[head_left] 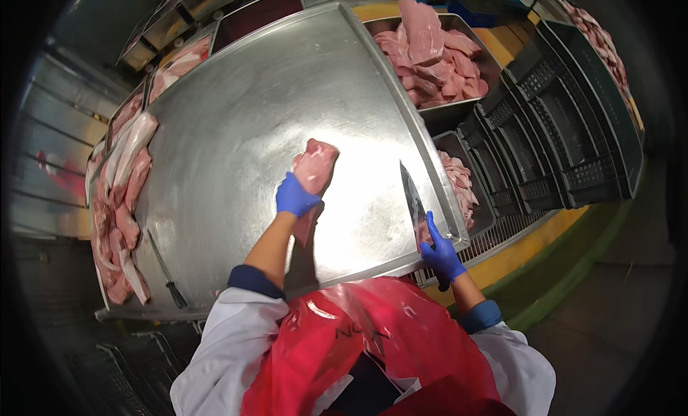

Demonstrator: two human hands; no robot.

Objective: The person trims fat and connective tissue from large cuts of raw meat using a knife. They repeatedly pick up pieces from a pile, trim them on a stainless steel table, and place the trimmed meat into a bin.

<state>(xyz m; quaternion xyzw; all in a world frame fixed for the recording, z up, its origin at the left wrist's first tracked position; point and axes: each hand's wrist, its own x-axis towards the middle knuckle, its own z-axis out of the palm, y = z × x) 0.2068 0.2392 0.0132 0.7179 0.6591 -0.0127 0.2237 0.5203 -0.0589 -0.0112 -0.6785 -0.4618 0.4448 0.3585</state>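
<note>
While the left hand (295,196) grips a raw meat cut (315,166), the right hand (441,251) clasps a knife (413,198)
Meat lies mid-table on the steel table (236,129); trimmed strips (118,208) left, meat-filled tray (437,54) far right, dark crates (566,129) beyond
</note>
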